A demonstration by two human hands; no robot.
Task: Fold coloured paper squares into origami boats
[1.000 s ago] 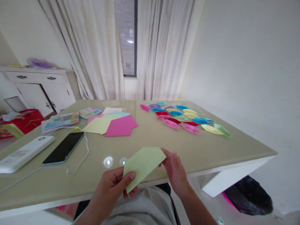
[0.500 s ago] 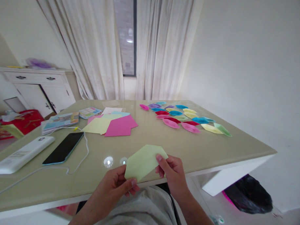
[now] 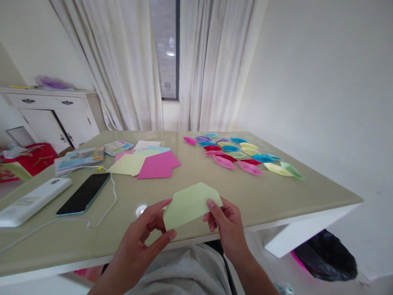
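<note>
A pale green sheet of folded paper [image 3: 191,205], with slanted corners, is held up over the table's near edge. My right hand [image 3: 224,219] pinches its right end, thumb on the face and fingers behind. At the left end, my left hand [image 3: 145,236] holds it by the edges. The index finger is at the upper left edge and the thumb near the lower corner, with a gap between them. Further back on the right lie several folded paper boats or petal shapes, among them a pink one [image 3: 250,168] and a light green one [image 3: 291,170].
Loose coloured sheets, with a magenta one [image 3: 157,165] in front, lie left of centre. Beside them are booklets [image 3: 83,158], a black-screened phone [image 3: 83,194], a white power bank [image 3: 30,202] and a white cable [image 3: 114,196]. A black plastic bag [image 3: 328,255] is on the floor at right.
The green paper has risen slightly and turned flatter. My left thumb and index finger have spread further apart along its left end. My right hand keeps its pinch.
</note>
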